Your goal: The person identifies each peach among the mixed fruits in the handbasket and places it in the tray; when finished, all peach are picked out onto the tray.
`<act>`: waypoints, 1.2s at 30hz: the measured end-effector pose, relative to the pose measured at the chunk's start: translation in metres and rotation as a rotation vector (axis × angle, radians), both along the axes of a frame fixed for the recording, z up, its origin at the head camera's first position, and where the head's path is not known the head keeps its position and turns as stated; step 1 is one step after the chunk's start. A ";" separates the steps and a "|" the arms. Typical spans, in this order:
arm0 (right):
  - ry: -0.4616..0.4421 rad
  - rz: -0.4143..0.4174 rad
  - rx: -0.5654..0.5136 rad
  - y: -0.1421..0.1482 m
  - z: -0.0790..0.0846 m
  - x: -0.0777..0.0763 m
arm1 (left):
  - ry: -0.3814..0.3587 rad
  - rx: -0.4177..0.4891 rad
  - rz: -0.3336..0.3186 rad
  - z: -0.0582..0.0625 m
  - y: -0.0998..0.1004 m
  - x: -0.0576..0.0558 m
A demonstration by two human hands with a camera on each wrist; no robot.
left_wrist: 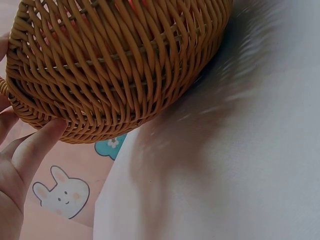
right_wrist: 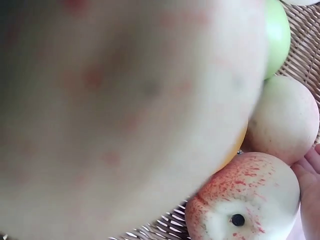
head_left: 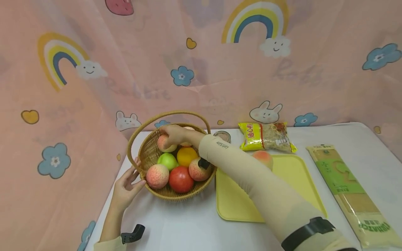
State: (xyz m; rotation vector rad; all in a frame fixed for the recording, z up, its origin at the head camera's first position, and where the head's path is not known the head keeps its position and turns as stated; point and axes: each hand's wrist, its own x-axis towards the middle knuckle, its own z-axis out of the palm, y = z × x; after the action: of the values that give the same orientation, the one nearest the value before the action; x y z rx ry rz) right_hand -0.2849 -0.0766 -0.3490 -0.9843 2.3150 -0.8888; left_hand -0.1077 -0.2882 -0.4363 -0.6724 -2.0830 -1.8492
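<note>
A round wicker basket (head_left: 150,157) with an arched handle (head_left: 169,113) holds several fruits. At its left rim my left hand (head_left: 124,190) grips the basket beside the handle's base; in the left wrist view the thumb (left_wrist: 42,145) lies against the weave. My right hand (head_left: 172,134) reaches into the back left of the basket and holds a peach (head_left: 163,143). Nearby lie a green apple (head_left: 168,161), an orange (head_left: 187,156), a red round fruit (head_left: 181,179) and more peaches (head_left: 157,176). One peach (right_wrist: 125,100) blurs across most of the right wrist view.
Right of the basket lies a yellow tray (head_left: 238,209) with a peach (head_left: 263,158) at its back, partly behind my right forearm. Behind it are a yellow food packet (head_left: 267,137) and a small round tin (head_left: 223,136). A long green-and-tan packet (head_left: 348,188) lies far right.
</note>
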 end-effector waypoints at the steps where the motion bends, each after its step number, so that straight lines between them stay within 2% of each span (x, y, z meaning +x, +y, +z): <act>1: 0.022 0.004 0.027 -0.001 -0.001 0.000 | -0.001 -0.001 0.002 0.000 0.000 0.000; 7: 0.233 0.070 0.217 -0.008 0.000 -0.001 | -0.016 -0.013 0.016 0.000 0.000 0.000; 9: 0.275 0.091 0.263 -0.010 0.002 0.000 | -0.013 -0.014 0.016 0.000 -0.001 0.000; 13: 0.331 0.114 0.311 -0.013 0.003 0.002 | -0.001 -0.013 0.016 0.001 0.000 0.000; 20: 0.393 0.103 0.325 -0.012 0.000 0.001 | 0.000 -0.018 0.022 0.002 0.001 0.000; 24: 0.417 0.111 0.292 -0.010 -0.004 -0.002 | -0.006 -0.025 0.026 0.002 0.002 0.000; 30: 0.372 0.103 0.144 -0.003 -0.004 -0.006 | -0.010 -0.030 0.032 0.000 0.000 -0.001; 36: 0.331 0.098 0.050 0.005 0.002 -0.004 | -0.019 -0.032 0.037 0.000 -0.001 0.000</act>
State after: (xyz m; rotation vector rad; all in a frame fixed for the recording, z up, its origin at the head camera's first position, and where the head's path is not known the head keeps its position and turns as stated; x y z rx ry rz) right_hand -0.2889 -0.0720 -0.3473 -1.2936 2.5172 -0.6661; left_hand -0.1081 -0.2897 -0.4366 -0.6215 -2.1269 -1.8128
